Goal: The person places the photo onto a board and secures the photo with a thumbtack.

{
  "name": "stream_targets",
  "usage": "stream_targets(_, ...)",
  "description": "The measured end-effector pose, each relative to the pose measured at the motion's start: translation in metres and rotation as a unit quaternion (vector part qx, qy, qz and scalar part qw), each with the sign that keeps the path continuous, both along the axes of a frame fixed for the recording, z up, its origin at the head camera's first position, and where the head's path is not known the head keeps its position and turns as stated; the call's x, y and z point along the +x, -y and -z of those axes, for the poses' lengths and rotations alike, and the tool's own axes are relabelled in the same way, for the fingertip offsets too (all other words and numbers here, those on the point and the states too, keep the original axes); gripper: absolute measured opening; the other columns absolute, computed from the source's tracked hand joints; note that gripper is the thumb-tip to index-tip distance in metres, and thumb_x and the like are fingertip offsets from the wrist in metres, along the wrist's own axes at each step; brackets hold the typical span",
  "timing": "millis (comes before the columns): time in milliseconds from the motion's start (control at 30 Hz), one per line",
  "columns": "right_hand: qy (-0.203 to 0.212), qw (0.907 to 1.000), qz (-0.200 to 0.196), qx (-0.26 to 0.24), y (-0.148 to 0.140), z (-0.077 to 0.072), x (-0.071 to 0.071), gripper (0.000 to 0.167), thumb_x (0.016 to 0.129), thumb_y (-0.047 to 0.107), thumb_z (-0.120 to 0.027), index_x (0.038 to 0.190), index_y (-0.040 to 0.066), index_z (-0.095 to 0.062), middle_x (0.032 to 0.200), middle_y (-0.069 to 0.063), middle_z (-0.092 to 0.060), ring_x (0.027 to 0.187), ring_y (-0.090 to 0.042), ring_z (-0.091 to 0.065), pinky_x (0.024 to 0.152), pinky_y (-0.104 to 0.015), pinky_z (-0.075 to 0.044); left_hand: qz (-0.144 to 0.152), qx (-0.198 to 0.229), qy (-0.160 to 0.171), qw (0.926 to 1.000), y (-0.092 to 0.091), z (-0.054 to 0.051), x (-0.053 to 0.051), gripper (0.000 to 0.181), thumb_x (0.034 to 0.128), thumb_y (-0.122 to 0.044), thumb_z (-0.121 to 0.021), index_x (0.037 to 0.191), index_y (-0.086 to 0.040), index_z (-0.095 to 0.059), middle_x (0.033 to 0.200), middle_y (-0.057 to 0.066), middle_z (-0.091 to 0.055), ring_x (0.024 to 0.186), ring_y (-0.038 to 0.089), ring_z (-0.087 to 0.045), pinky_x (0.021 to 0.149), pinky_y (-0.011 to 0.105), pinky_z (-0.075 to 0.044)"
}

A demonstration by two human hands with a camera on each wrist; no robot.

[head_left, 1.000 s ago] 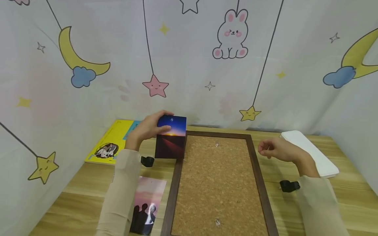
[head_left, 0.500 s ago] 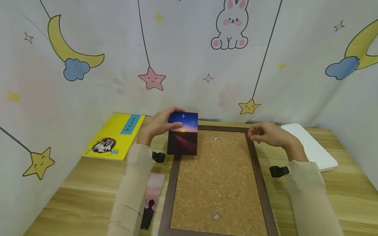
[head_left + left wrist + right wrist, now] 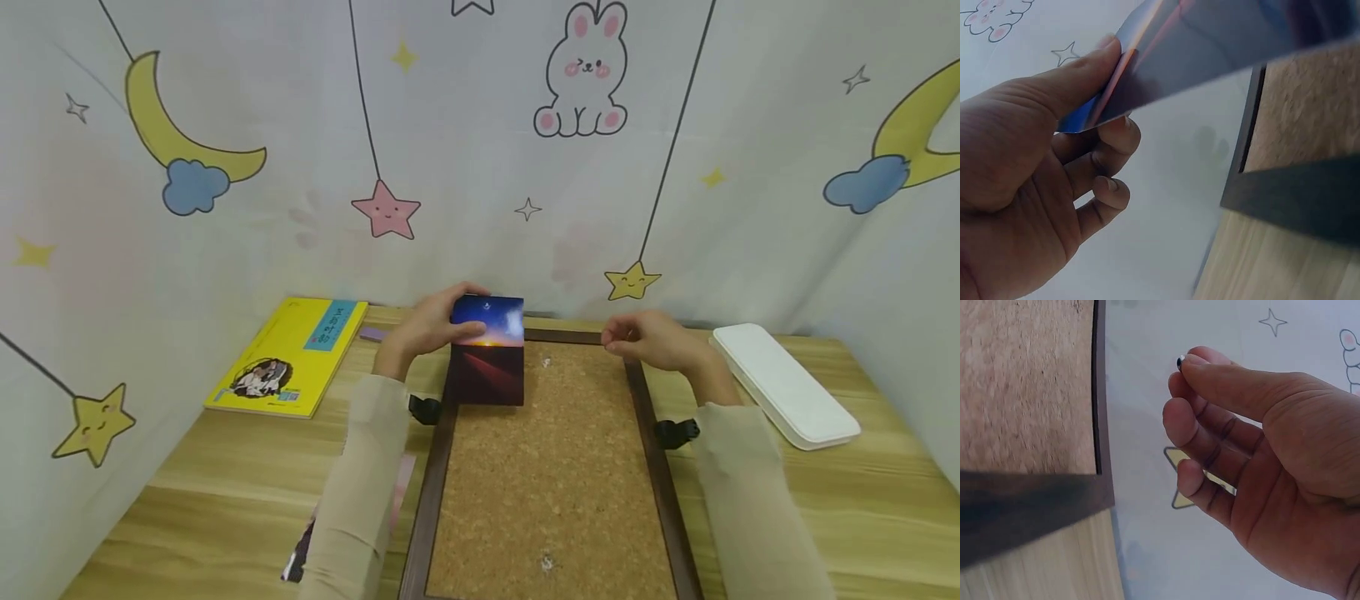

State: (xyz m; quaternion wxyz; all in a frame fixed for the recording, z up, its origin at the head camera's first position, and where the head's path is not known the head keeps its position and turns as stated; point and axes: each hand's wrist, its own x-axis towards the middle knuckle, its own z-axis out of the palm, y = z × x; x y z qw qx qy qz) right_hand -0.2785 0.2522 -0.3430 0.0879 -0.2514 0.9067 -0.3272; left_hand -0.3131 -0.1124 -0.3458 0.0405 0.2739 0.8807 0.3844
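A sunset picture card (image 3: 487,367) hangs over the upper left part of the framed cork board (image 3: 555,467). My left hand (image 3: 437,325) pinches its upper left edge between thumb and fingers; the left wrist view shows the card (image 3: 1210,56) slightly bent beside the thumb of the left hand (image 3: 1041,156). Above the board's upper right corner is my right hand (image 3: 652,340). In the right wrist view the right hand (image 3: 1260,456) pinches a tiny shiny object (image 3: 1180,362) between thumb and index finger; what it is I cannot tell.
Small clear pieces sit on the cork near its top (image 3: 546,362) and bottom (image 3: 547,563). A yellow book (image 3: 292,358) lies at the left, a white case (image 3: 787,387) at the right. Partly under the left sleeve is a pink picture (image 3: 402,492). A curtain hangs behind.
The left hand has carried the sunset card to the right, over the cork board. My right hand has moved left, from beside the frame to above its upper right corner.
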Motion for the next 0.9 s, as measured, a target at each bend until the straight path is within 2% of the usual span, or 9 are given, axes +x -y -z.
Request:
stream_targets(133,-0.011,0.9999,0.005,-0.006,0.009,0.004,-0.006,0.005,0.099,0.007,-0.063,0.099,0.003,-0.066,0.088,-0.015,-0.065,0.073,-0.033,-0.062,0.063,-0.034,-0.05,0.016,0.017,0.007,0.9997,-0.009,0.008,-0.003,0.056,0.0933,-0.024,-0.073,0.143,-0.013,-0.051,0.139,0.014,-0.055,0.12,0.03,-0.054,0.106,0.048,-0.039)
stream_targets(267,-0.005,0.9997,0.008,-0.02,0.017,0.005,-0.012,0.004,0.098,0.007,-0.063,0.097,0.003,-0.066,0.088,-0.016,-0.065,0.073,-0.034,-0.062,0.063,-0.036,-0.051,0.022,0.014,0.007,0.9996,-0.016,0.015,-0.005,0.055,0.0926,-0.024,-0.074,0.142,-0.014,-0.052,0.138,0.013,-0.055,0.117,0.029,-0.054,0.105,0.046,-0.04)
stream_targets(467,0.001,0.9994,0.019,-0.027,0.025,0.003,-0.017,0.003,0.099,0.006,-0.063,0.099,0.004,-0.065,0.092,-0.018,-0.064,0.079,-0.035,-0.063,0.064,-0.036,-0.05,0.047,-0.014,-0.015,0.9987,-0.028,0.017,-0.006,0.053,0.0922,-0.024,-0.075,0.14,-0.013,-0.054,0.14,0.009,-0.055,0.128,0.025,-0.05,0.109,0.044,-0.037)
stream_targets(667,0.003,0.9992,0.027,-0.029,0.033,0.001,-0.018,0.006,0.099,0.009,-0.063,0.101,0.005,-0.066,0.092,-0.015,-0.064,0.082,-0.036,-0.063,0.065,-0.037,-0.05,0.063,-0.017,-0.017,0.9978,-0.04,0.021,-0.005,0.053,0.0925,-0.02,-0.074,0.14,-0.009,-0.053,0.141,0.01,-0.054,0.134,0.026,-0.046,0.112,0.043,-0.034)
stream_targets(767,0.009,0.9989,0.036,-0.03,0.039,0.001,-0.019,0.007,0.1,0.01,-0.062,0.103,0.006,-0.066,0.093,-0.012,-0.064,0.084,-0.036,-0.064,0.068,-0.039,-0.051,0.065,-0.015,-0.013,0.9977,-0.046,0.024,-0.005,0.054,0.0931,-0.019,-0.073,0.141,-0.008,-0.052,0.141,0.011,-0.054,0.131,0.026,-0.048,0.111,0.043,-0.035)
stream_targets(900,0.013,0.9987,0.042,-0.027,0.046,0.003,-0.022,0.009,0.101,0.011,-0.061,0.105,0.006,-0.067,0.093,-0.01,-0.065,0.085,-0.036,-0.064,0.071,-0.041,-0.052,0.068,-0.018,0.012,0.9975,-0.052,0.027,-0.006,0.054,0.0951,-0.022,-0.071,0.143,-0.01,-0.05,0.143,0.01,-0.052,0.128,0.026,-0.049,0.108,0.045,-0.038)
